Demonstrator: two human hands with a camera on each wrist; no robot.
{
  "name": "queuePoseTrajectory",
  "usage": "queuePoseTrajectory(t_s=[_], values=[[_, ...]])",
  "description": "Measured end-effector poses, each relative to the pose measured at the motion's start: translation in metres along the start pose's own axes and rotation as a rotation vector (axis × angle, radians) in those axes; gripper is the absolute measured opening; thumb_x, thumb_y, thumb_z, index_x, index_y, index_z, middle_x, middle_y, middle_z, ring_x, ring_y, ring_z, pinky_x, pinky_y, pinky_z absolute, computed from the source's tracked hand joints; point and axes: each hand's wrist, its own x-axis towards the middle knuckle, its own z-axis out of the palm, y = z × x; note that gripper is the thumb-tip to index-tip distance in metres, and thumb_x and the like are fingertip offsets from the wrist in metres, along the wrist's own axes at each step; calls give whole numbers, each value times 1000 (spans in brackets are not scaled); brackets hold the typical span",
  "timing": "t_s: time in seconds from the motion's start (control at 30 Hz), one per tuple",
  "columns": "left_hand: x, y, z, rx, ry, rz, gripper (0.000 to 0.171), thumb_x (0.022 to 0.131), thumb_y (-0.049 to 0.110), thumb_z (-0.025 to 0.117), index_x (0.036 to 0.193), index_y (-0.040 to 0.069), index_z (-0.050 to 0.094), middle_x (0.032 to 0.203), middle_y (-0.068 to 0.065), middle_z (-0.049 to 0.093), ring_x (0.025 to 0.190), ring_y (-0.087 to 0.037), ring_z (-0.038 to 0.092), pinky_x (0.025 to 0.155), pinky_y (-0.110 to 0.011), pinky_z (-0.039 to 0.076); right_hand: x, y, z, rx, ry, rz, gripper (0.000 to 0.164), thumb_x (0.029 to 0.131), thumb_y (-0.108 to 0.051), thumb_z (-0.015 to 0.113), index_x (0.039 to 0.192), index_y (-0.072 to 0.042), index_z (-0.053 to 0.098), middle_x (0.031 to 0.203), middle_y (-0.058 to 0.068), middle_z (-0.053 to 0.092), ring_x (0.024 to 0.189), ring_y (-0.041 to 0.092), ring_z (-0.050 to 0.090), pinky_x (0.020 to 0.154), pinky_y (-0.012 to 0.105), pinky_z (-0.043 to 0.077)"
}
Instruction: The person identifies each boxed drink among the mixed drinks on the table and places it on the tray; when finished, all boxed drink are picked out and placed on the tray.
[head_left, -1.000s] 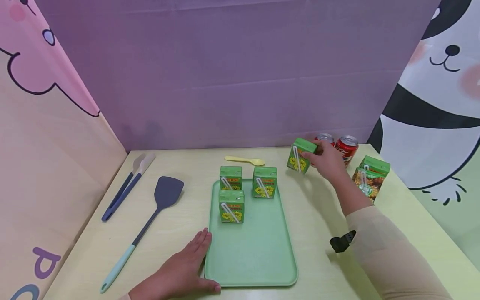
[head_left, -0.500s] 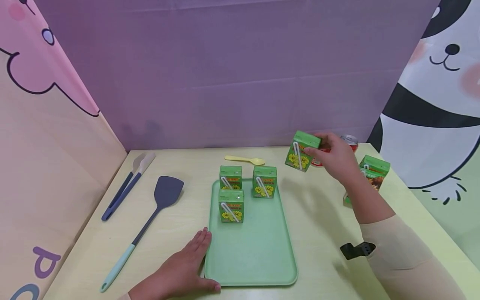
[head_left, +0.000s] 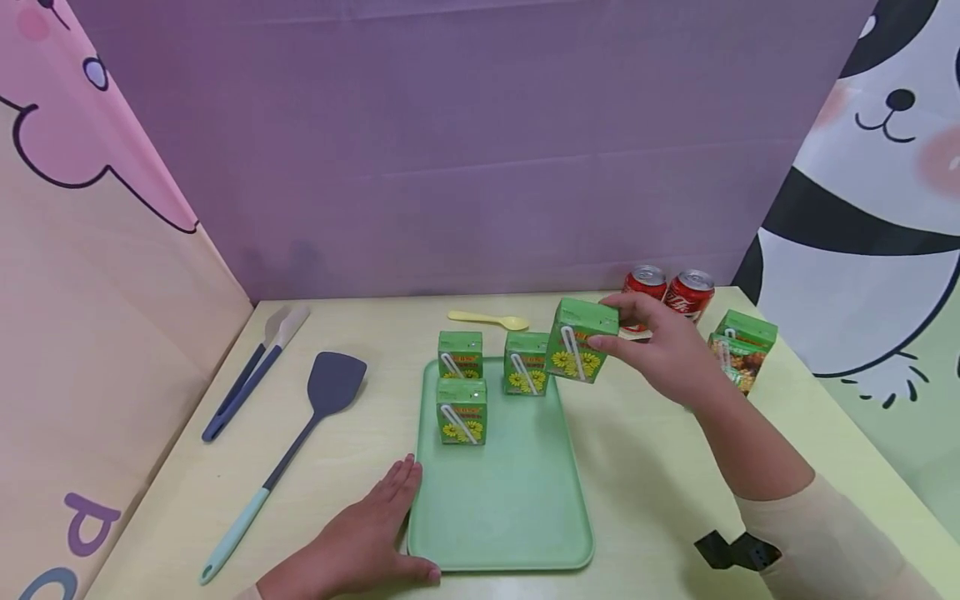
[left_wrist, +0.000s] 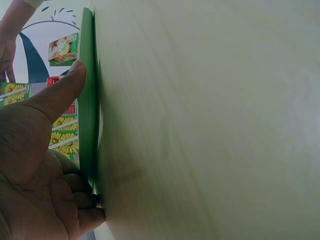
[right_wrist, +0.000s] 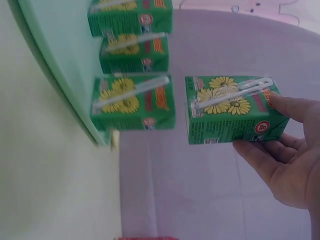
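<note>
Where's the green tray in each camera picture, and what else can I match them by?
Head: tray lies flat, lower middle.
Left wrist: tray seen edge-on, an upright strip left of centre.
Right wrist: tray slants through the upper left.
Shared landmark: the drink boxes on it, visible in all three.

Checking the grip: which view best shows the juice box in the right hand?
The right wrist view: the juice box is largest there, with the right hand gripping one end in plain sight. The head view shows it smaller; the left wrist, apparently only part, at the edge.
</note>
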Motion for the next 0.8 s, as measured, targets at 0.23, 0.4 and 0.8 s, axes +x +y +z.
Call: queuePoseTrajectory(t_s=[0.23, 0.4, 0.8], values=[[-1, 0, 0, 6, 7, 14, 125, 68, 76, 70, 158, 9, 14, 166, -6, 7, 153, -28, 10, 114, -55, 31, -9, 3, 24, 93, -100, -38, 50, 86, -45, 73, 127, -20, 57, 114, 4, 65, 113, 24, 58, 89, 47, 54], [0, 0, 0, 8, 9, 11, 126, 68, 77, 69, 158, 9, 14, 166, -6, 7, 153, -28, 10, 114, -55, 31, -11, 10, 45, 120, -158, -41, 49, 86, -41, 75, 126, -19, 57, 113, 2, 64, 111, 21, 58, 89, 39, 56], [-1, -1, 1, 12, 32, 24, 124, 68, 76, 70, 158, 7, 16, 166, -7, 9, 152, -28, 12, 114, -54, 32, -14, 26, 83, 127, -248, -17, 51, 84, -35, 78, 125, -16, 55, 114, 5, 63, 107, 22, 61, 85, 35, 57]])
